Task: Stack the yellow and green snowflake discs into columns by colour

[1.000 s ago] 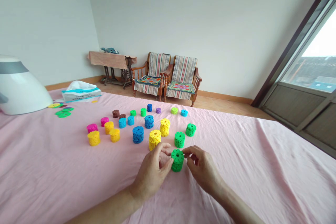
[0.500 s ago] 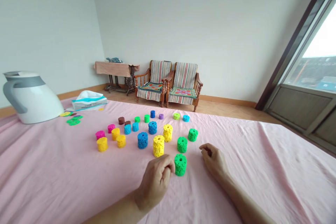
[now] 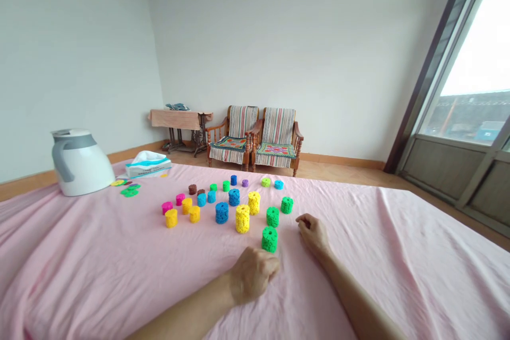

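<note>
My left hand (image 3: 255, 275) is closed in a loose fist on the pink cloth, just in front of the nearest green stack (image 3: 270, 239); nothing shows in it. To the right of the green stacks, my right hand (image 3: 313, 232) rests with its fingers curled together, and no object is visible in them. Two more green stacks (image 3: 273, 217) stand farther back. Left of them are tall yellow stacks (image 3: 243, 219) and dark blue stacks (image 3: 222, 213). Shorter orange-yellow stacks (image 3: 171, 218), pink stacks (image 3: 167, 207) and light blue stacks (image 3: 201, 200) stand farther left.
A white and grey jug (image 3: 85, 164) and a tissue box (image 3: 148, 166) stand at the back left, near loose flat green pieces (image 3: 130, 190). Small brown stacks (image 3: 193, 189) and a lime stack (image 3: 265, 183) are farther back. Two wooden chairs (image 3: 277, 141) stand beyond the table.
The view has shifted, so the jug appears farther right. My left hand has moved nearer and rightward, from beside the nearest green stack to in front of it. My right hand stays curled.
</note>
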`<state>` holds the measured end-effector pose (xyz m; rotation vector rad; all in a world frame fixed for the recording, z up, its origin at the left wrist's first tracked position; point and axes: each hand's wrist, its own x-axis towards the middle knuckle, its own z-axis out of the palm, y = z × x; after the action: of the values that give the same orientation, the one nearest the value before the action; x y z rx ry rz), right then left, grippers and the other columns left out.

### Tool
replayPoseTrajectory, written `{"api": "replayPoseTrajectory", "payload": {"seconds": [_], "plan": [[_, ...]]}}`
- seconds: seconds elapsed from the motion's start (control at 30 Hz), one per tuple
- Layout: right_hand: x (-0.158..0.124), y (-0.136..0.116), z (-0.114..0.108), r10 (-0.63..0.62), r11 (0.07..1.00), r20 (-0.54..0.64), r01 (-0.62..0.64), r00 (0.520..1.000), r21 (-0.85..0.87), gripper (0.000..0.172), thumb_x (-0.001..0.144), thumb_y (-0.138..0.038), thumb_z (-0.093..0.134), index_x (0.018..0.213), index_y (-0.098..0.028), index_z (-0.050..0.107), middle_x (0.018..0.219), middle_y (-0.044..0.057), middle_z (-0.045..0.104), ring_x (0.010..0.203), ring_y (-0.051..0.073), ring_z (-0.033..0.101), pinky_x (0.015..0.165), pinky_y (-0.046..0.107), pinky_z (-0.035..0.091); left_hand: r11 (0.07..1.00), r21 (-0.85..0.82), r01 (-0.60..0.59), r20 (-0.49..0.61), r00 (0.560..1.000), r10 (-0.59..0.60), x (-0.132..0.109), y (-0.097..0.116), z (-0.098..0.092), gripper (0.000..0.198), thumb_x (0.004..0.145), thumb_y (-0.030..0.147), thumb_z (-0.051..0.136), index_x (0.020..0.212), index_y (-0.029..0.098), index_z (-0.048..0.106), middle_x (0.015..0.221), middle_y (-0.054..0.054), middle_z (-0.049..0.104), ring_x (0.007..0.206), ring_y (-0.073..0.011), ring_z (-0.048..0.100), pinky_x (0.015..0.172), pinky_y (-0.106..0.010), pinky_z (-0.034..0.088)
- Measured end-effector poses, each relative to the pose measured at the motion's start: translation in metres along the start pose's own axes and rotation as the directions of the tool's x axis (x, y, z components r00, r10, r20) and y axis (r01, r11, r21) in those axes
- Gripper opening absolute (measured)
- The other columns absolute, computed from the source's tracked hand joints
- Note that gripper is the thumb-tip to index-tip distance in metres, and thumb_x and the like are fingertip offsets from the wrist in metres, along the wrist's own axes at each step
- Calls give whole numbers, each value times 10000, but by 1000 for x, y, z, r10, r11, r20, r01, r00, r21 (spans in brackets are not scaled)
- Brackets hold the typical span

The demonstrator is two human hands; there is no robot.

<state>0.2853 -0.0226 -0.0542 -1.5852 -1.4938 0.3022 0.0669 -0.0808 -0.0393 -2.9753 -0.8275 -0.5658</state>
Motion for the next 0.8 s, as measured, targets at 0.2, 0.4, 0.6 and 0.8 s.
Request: {"api": "replayPoseTrajectory", "payload": {"seconds": [0.2,0.4,0.6,0.8], "plan": [[-2,1,0,-9,1000,-5,9,1000,-17,296,710,-287,414,747,-163,680,670,47,676,617,183,598,571,261,400,993,119,5,46,999,-11,-6,12,-7,139,769,56,501,705,179,490,726,2,568,673,-150,532,566,-243,365],[-3,2,1,-18,1000,-6,18,1000,-14,290,710,-298,416,737,-175,678,699,61,694,669,211,626,617,284,419,978,183,97,43,993,-107,-17,30,-16,98,830,93,496,844,191,493,886,-19,570,819,-182,533,614,-257,419],[-5,2,2,-16,1000,-11,16,1000,-2,274,701,-302,429,730,-189,677,713,53,706,691,220,638,641,290,437,969,183,164,15,985,-169,-25,37,-15,82,864,109,481,889,185,500,953,-30,567,897,-187,519,697,-268,438],[-5,4,3,-23,1000,-4,23,1000,-4,269,696,-323,439,726,-195,674,735,56,707,694,226,636,636,301,435,976,123,182,-9,983,-182,-29,33,-8,123,785,111,571,867,177,508,940,-33,565,890,-194,499,732,-281,428]]}}
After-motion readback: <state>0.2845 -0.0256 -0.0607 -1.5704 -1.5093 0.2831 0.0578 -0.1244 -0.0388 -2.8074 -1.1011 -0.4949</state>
